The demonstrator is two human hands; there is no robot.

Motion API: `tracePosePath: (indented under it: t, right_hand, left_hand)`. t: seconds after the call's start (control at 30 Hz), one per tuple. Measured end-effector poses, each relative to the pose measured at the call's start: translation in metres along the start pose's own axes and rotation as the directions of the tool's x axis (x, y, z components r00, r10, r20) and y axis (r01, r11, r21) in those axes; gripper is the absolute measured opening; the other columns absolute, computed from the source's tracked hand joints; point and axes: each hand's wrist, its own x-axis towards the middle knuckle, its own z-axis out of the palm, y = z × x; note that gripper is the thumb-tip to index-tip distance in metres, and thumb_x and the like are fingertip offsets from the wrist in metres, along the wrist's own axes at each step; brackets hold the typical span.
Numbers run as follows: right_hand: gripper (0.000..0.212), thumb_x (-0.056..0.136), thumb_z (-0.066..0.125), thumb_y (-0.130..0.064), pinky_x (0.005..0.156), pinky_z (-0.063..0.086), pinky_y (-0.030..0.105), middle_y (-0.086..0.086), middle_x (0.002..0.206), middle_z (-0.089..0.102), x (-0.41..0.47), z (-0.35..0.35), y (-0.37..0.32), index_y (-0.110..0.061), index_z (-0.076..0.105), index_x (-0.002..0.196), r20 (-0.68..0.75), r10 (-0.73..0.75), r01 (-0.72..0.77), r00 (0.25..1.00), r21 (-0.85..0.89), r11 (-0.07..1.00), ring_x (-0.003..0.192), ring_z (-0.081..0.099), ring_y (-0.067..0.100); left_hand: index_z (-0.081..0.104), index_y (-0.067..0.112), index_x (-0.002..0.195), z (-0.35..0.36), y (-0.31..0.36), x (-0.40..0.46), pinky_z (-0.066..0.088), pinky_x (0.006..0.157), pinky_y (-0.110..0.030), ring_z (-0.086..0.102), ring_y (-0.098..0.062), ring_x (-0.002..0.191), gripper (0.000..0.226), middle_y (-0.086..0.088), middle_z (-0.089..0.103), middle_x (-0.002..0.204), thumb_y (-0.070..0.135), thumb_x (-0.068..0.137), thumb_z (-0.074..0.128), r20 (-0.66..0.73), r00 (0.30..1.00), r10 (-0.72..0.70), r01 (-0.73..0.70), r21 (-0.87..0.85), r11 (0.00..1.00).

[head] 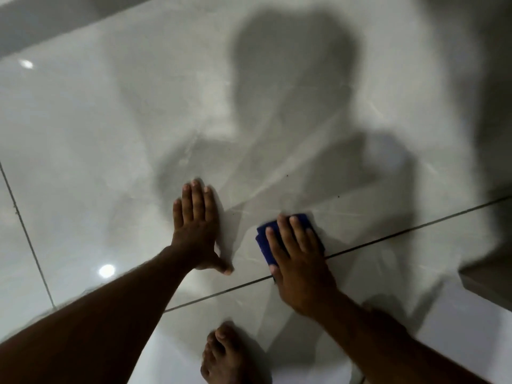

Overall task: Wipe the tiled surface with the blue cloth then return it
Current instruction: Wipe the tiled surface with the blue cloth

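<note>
- Glossy pale grey tiled surface [97,128] fills the view; two dark grout lines visible, one running steeply at far left, one running diagonally from lower centre up to the right edge.
- Two bright light reflections on the tiles, both on the left side, one upper, one lower.
- One left hand [195,228], flat on the tile, palm down, four fingers together, thumb out to the right; holds nothing.
- One large shadow of head and shoulders across the centre tiles.
- One bare foot [224,356] at bottom centre, toes pointing up-frame, on the nearer tile.
- One blue cloth [267,235], folded, pressed flat to the tile just above the diagonal grout line, right of the left hand, not touching it.
- One right hand [299,267] spread on top of the cloth, fingers splayed, pinning it down; cloth edges show at the left and top.
</note>
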Motion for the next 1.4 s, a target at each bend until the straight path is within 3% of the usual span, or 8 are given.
tracePosePath:
  t: [0.27, 0.47, 0.67, 0.77, 0.9, 1.0, 1.13, 1.4]
  right_hand:
    - [0.076, 0.090, 0.040, -0.049, 0.119, 0.015, 0.057, 0.021, 0.162, 0.016, 0.104, -0.020, 0.014, -0.012, 0.019, 0.154, -0.193, 0.151, -0.151, 0.970, 0.013, 0.988, 0.149, 0.009, 0.043]
    - [0.075, 0.089, 0.049, -0.048, 0.119, 0.016, 0.052, 0.017, 0.160, 0.024, 0.001, 0.002, 0.093, -0.016, 0.028, 0.153, 0.082, -0.589, 0.586, 0.804, -0.285, 0.759, 0.148, 0.020, 0.038]
    - [0.074, 0.094, 0.042, -0.045, 0.119, 0.011, 0.060, 0.031, 0.157, 0.023, 0.048, 0.005, 0.038, -0.002, 0.024, 0.152, -0.289, 0.628, -0.611, 0.722, 0.159, 0.775, 0.145, 0.015, 0.052]
    - [0.078, 0.092, 0.046, -0.047, 0.121, 0.003, 0.056, 0.020, 0.163, 0.013, 0.010, 0.022, -0.009, -0.012, 0.016, 0.155, -0.076, -0.083, 0.082, 0.994, -0.019, 0.996, 0.150, 0.000, 0.041]
    - [0.076, 0.088, 0.052, -0.047, 0.121, 0.012, 0.049, 0.012, 0.162, 0.024, 0.040, -0.019, 0.108, -0.019, 0.025, 0.153, 0.182, -0.689, 0.711, 0.701, -0.244, 0.659, 0.150, 0.017, 0.033]
    - [0.081, 0.090, 0.053, -0.049, 0.119, 0.015, 0.055, 0.023, 0.159, 0.024, 0.048, -0.034, 0.167, -0.011, 0.021, 0.154, -0.125, -0.106, 0.072, 0.986, -0.255, 0.964, 0.147, 0.018, 0.044]
    - [0.077, 0.094, 0.043, -0.045, 0.116, 0.016, 0.063, 0.032, 0.158, 0.019, 0.026, -0.008, 0.080, 0.000, 0.021, 0.152, -0.232, 0.618, -0.611, 0.751, 0.108, 0.784, 0.145, 0.012, 0.052]
    - [0.077, 0.090, 0.044, -0.047, 0.121, 0.006, 0.051, 0.011, 0.165, 0.013, 0.116, -0.021, -0.004, -0.018, 0.016, 0.155, 0.047, -0.548, 0.546, 0.835, -0.193, 0.816, 0.152, 0.005, 0.034]
  left_hand:
    - [-0.045, 0.009, 0.135, 0.005, -0.003, 0.005, -0.028, 0.106, -0.051, -0.050, -0.035, 0.131, 0.187, -0.016, -0.059, 0.138, 0.083, 0.014, 0.076, -0.013, 1.000, 0.002, -0.002, 0.023, 1.000]
    - [-0.046, 0.007, 0.134, 0.001, -0.001, 0.002, -0.024, 0.110, -0.054, -0.051, -0.038, 0.130, 0.185, -0.019, -0.059, 0.135, 0.085, 0.016, 0.073, -0.001, 1.000, 0.004, -0.004, 0.020, 1.000]
    - [-0.045, 0.005, 0.135, 0.005, -0.002, 0.005, -0.028, 0.106, -0.053, -0.051, -0.039, 0.129, 0.185, -0.020, -0.060, 0.134, 0.086, 0.016, 0.071, 0.014, 1.000, 0.001, -0.001, 0.016, 1.000]
    - [-0.045, 0.006, 0.135, 0.002, 0.000, 0.002, -0.023, 0.111, -0.055, -0.052, -0.038, 0.129, 0.184, -0.020, -0.059, 0.135, 0.084, 0.020, 0.075, 0.012, 1.000, -0.003, 0.003, 0.013, 1.000]
    - [-0.044, 0.008, 0.136, 0.001, 0.000, 0.001, -0.021, 0.111, -0.054, -0.050, -0.035, 0.131, 0.184, -0.017, -0.059, 0.137, 0.087, 0.018, 0.072, 0.003, 1.000, 0.005, -0.005, 0.006, 1.000]
    - [-0.041, 0.007, 0.138, 0.001, 0.001, 0.002, -0.020, 0.111, -0.056, -0.048, -0.036, 0.133, 0.184, -0.018, -0.056, 0.140, 0.089, 0.016, 0.069, 0.017, 1.000, 0.015, -0.015, -0.008, 1.000]
    - [-0.043, 0.007, 0.137, -0.001, 0.001, 0.002, -0.021, 0.110, -0.057, -0.048, -0.038, 0.132, 0.183, -0.019, -0.056, 0.140, 0.088, 0.018, 0.070, 0.029, 0.999, 0.018, -0.017, -0.006, 1.000]
    - [-0.035, 0.009, 0.143, 0.005, -0.008, 0.004, -0.021, 0.114, -0.047, -0.041, -0.031, 0.139, 0.184, -0.013, -0.046, 0.150, 0.085, 0.014, 0.073, -0.026, 1.000, 0.012, -0.013, -0.027, 1.000]
